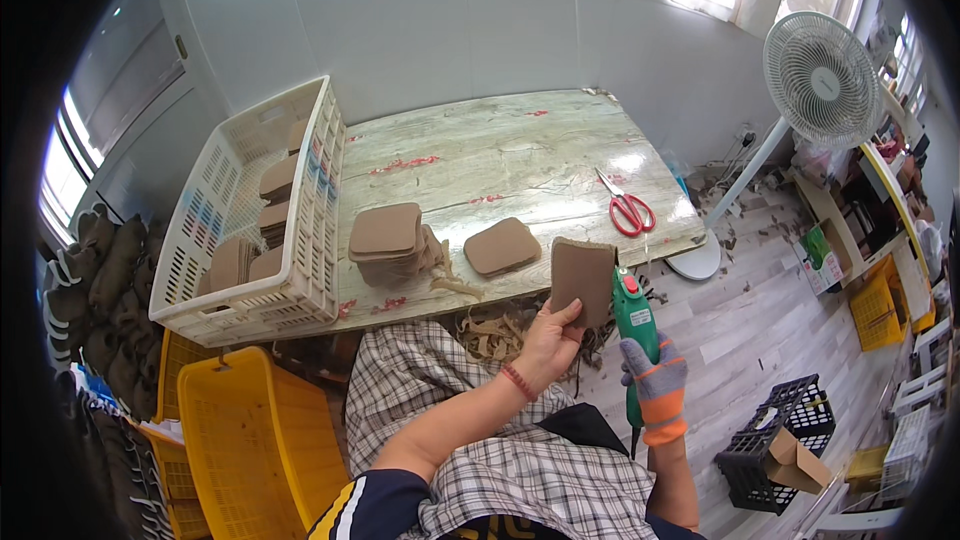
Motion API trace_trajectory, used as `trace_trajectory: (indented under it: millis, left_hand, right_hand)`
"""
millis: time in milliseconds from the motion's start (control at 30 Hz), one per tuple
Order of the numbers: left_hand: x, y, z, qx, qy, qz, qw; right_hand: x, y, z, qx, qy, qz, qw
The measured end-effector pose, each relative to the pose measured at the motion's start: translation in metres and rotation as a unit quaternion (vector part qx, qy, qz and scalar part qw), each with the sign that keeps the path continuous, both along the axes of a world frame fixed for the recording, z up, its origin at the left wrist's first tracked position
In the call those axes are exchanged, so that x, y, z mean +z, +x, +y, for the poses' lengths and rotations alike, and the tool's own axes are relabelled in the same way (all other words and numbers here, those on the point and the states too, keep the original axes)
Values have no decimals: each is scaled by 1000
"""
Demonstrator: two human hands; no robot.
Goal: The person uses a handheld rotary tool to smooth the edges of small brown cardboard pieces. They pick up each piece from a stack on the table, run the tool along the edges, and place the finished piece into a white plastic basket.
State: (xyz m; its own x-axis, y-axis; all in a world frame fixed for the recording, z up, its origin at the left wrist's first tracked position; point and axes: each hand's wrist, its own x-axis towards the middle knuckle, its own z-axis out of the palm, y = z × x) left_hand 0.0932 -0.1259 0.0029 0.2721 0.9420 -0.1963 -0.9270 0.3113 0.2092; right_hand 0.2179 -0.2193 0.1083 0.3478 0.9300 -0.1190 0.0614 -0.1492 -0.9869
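My bare left hand (548, 348), a red bead bracelet at its wrist, grips a brown rounded-corner pad (583, 275), thumb on its face. In my right hand (656, 385), gloved in grey and orange, is a green electric cutter (635, 312) with a red switch. The cutter's head is up against the pad's right edge; whether it touches cannot be made out. To the left, a tall stack of brown pads (387, 230) and a lower stack (503, 246) lie on the table (455, 155), with curled offcuts (458, 288) between them.
Red-handled scissors (628, 212) lie at the table's right side. A white crate (250, 305) holding more pads stands at the left end. Below it is a yellow bin (225, 430). Scraps litter the floor near a standing fan (822, 80) and a black crate (745, 470).
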Motion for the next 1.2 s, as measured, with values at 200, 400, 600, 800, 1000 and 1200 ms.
trace_trajectory:
  millis: [200, 400, 600, 800, 1000, 1200]
  left_hand:
    - [2, -40, 15, -30, 114, 157, 981]
    - [22, -85, 30, -65, 190, 295, 934]
    - [32, -110, 32, -122, 208, 401, 884]
    - [27, -110, 11, -187, 149, 378, 894]
    - [15, -109, 1, -221, 128, 378, 890]
    - [38, -136, 11, -202, 207, 540, 790]
  right_hand:
    - [5, 18, -11, 54, -33, 5, 998]
    - [1, 29, -22, 113, -90, -22, 989]
    - [-7, 26, -27, 137, -98, -42, 985]
    - [-6, 13, -24, 133, -99, -74, 983]
    - [-12, 10, -21, 129, -105, -8, 986]
    - [-8, 13, -22, 176, -142, 56, 972]
